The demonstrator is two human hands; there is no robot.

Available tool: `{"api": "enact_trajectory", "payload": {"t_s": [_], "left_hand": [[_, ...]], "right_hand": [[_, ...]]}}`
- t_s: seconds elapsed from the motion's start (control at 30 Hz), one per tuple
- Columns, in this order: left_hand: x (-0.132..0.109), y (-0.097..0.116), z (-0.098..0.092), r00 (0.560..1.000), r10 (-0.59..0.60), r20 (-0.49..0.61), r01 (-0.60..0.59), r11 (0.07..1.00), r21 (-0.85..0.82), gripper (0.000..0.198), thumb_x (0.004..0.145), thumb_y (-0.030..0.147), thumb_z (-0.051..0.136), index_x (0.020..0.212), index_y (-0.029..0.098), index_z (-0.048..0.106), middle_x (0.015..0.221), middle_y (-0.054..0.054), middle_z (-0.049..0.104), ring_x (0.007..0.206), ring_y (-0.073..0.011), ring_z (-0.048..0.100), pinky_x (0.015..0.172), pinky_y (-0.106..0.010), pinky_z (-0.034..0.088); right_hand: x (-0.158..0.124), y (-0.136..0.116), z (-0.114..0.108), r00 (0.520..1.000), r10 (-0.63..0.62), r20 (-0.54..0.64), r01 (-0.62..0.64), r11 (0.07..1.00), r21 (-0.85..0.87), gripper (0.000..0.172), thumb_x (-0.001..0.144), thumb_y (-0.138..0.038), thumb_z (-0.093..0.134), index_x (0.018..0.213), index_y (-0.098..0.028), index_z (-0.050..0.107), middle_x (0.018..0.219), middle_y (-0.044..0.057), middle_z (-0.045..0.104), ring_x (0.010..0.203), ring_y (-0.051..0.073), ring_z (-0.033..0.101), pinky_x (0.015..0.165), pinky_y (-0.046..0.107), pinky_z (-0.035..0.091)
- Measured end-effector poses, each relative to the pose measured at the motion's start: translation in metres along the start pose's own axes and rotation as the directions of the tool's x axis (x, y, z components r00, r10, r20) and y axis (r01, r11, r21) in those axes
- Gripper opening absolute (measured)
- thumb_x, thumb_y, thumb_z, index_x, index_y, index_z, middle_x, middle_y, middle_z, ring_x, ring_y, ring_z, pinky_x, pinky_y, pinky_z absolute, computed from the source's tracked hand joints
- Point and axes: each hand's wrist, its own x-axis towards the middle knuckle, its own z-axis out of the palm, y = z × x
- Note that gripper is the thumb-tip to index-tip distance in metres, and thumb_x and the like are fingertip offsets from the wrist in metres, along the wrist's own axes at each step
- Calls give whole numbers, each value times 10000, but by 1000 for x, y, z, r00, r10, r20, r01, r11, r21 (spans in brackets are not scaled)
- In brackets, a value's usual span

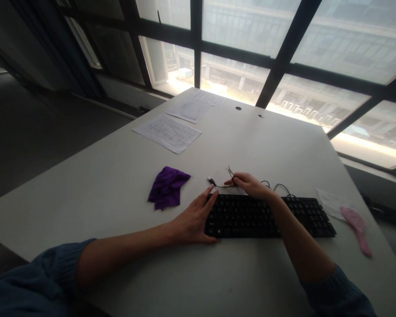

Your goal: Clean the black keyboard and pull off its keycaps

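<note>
Black keyboard (244, 216) lies flat on the white table (102, 189) before you; your left hand (192, 221) spans its left end, fingers spread, while your right hand (247, 184) pinches a slim tool (230, 171) (too small to make out) by the cable (223, 186). Keyboard looks light and stiff, best held at its ends; cable likely limp, best taken near the plug (211, 181).

The right forearm (293, 233) covers part of the keyboard (244, 215), and the left hand (193, 219) hides some of its left edge. The right hand (246, 182) masks the lower end of a thin strip (230, 171), too small to identify. Print on the papers (167, 132) is unreadably blurred; both sleeves (29, 286) are cut off.
</note>
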Motion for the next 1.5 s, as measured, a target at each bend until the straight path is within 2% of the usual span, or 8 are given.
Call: {"api": "enact_trajectory", "payload": {"t_s": [0.17,0.33,0.43,0.57,0.7,1.0,1.23,1.5], "left_hand": [[6,-11,-8,1000,16,14,-18,995,95,1465,593,728,806,1593,218,-136,1666,-218,-71,1521,-464,-59,1213,-662,111],[12,-22,-19,991,41,126,-45,999,23,1462,585,833,723,1598,194,-116,1668,-225,-3,1531,-436,7,1227,-630,89],[16,-27,-24,991,42,127,-39,999,-29,1341,673,843,644,1610,192,-61,1671,-208,31,1536,-415,60,1238,-591,125],[23,-31,-29,999,-20,43,23,998,-65,1028,872,775,457,1619,208,36,1674,-158,126,1535,-355,159,1242,-519,201],[28,-32,-30,997,-44,58,46,998,-36,1056,846,771,520,1611,160,122,1636,-179,260,1521,-365,204,1245,-529,186],[19,-25,-12,992,-121,24,121,993,5,1259,671,816,677,1587,105,186,1599,-265,271,1495,-423,237,1229,-601,203],[17,-22,-8,986,-162,40,160,986,42,1233,703,746,704,1587,86,154,1605,-265,259,1498,-424,231,1233,-576,216],[11,-18,-3,982,-167,90,148,972,184,1126,840,783,488,1575,31,84,1635,-278,156,1541,-371,95,1256,-510,116]], "right_hand": [[-5,-15,14,992,92,83,-106,979,176,445,896,-631,580,773,-210,502,866,90,781,844,221,732,860,395,549],[-3,-12,20,995,103,7,-102,972,210,442,877,-630,600,774,-214,491,845,84,768,804,209,726,817,384,559],[0,-10,22,989,28,-146,-4,987,162,409,869,-603,606,797,-202,568,893,81,744,846,205,699,779,352,555],[-1,-15,26,884,-92,-458,129,990,50,370,875,-547,622,757,-197,615,650,8,599,635,155,581,575,271,479],[-8,-28,45,788,-118,-604,275,945,175,282,895,-473,646,818,-205,603,639,-20,574,545,121,530,526,257,454],[-2,-33,91,850,-174,-497,281,948,149,203,869,-415,665,827,-219,632,785,23,650,722,177,648,694,320,578],[0,-30,96,852,-210,-479,300,947,117,134,868,-347,690,816,-224,679,859,42,628,816,193,624,704,305,585],[0,-30,93,815,-223,-534,300,952,62,121,862,-332,700,801,-228,714,860,47,661,836,201,625,732,318,572]]}}
